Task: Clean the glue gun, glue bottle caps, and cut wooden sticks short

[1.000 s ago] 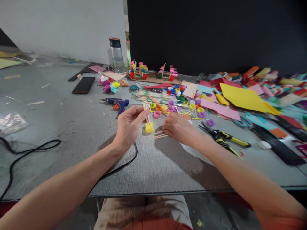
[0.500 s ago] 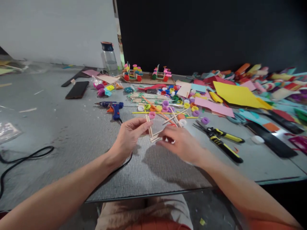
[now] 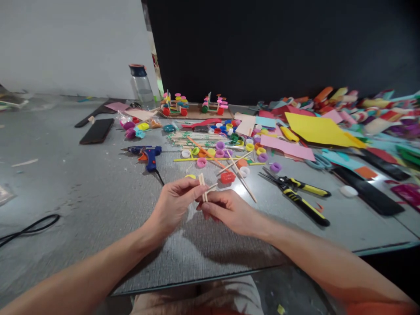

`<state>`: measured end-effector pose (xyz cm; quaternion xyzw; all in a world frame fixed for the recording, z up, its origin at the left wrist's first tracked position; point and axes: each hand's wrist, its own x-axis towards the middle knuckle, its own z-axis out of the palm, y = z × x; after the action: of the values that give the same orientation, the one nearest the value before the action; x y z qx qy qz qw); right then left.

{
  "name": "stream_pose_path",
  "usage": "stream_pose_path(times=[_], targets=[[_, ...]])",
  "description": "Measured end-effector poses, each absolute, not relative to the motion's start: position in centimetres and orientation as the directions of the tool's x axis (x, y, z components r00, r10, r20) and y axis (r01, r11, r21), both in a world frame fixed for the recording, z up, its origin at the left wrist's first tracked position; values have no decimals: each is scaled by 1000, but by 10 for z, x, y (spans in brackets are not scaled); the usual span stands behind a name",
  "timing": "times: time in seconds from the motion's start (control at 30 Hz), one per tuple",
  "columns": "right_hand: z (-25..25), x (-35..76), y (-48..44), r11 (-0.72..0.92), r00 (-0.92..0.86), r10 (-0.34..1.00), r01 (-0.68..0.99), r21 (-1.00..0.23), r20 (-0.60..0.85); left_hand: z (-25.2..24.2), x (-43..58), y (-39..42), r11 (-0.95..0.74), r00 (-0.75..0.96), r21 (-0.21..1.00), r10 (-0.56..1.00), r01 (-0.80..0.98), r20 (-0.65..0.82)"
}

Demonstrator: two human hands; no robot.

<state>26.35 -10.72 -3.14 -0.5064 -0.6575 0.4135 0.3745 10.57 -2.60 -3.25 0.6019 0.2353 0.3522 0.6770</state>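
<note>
Pale wooden sticks (image 3: 202,186), joined into a small frame, are held between my two hands above the table's front half. My left hand (image 3: 177,199) pinches them with thumb and forefinger from the left. From the right, my right hand (image 3: 229,210) closes on the lower end of the same sticks, its fingertips partly hidden behind them. Just beyond my hands lie a red bottle cap (image 3: 227,177) and a loose wooden stick (image 3: 244,181). A blue glue gun (image 3: 149,157) rests on its side to the left.
Black-and-yellow pliers (image 3: 295,192) lie at the right. Coloured caps, packed sticks (image 3: 197,139) and papers spread across the back. A water bottle (image 3: 142,87), a phone (image 3: 97,131) and two small stick-and-cap cars (image 3: 215,105) stand or lie farther off. A black cable (image 3: 36,225) curls at left.
My right hand has moved left and closed on the sticks near my left hand. The stick frame has turned, and the view has shifted slightly.
</note>
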Motion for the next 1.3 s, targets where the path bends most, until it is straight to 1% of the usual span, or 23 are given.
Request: stream_pose_path(times=[0.2, 0.37, 0.47, 0.53, 0.6, 0.67, 0.73, 0.87, 0.93, 1.1, 1.17, 1.3], targets=[[-29, 265, -108, 63, -256, 967, 259, -964, -5, -34, 103, -26, 3, 650, 988, 754, -156, 100], [-28, 268, -109, 37, -302, 952, 250, -967, -42, -29, 102, -27, -41, 644, 989, 755, -141, 123], [-26, 271, -110, 53, -341, 939, 239, -970, -33, -28, 101, -27, 9, 670, 989, 736, -150, 95], [-24, 274, -110, 127, -318, 948, 289, -949, 31, -27, 100, -27, 80, 676, 980, 734, -182, 66], [-23, 275, -110, 236, -270, 953, 385, -892, 136, -27, 100, -26, 135, 669, 968, 742, -214, 44], [-21, 275, -111, 315, -246, 943, 459, -831, 222, -26, 100, -26, 153, 659, 963, 751, -223, 33], [-21, 275, -112, 350, -251, 933, 482, -803, 256, -25, 101, -26, 166, 658, 962, 753, -218, 19], [-24, 276, -113, 442, -292, 897, 566, -695, 332, -23, 101, -25, 177, 667, 967, 745, -181, -12], [-26, 276, -113, 460, -307, 888, 582, -670, 344, -23, 101, -25, 179, 674, 971, 738, -158, -26], [-28, 276, -112, 456, -322, 889, 574, -680, 325, -25, 102, -22, 181, 709, 979, 702, -97, -59], [-26, 276, -112, 433, -312, 900, 565, -703, 304, -25, 102, -22, 177, 720, 981, 691, -80, -66], [-18, 276, -112, 342, -284, 934, 530, -776, 217, -23, 101, -23, 147, 715, 986, 697, -80, -46]])
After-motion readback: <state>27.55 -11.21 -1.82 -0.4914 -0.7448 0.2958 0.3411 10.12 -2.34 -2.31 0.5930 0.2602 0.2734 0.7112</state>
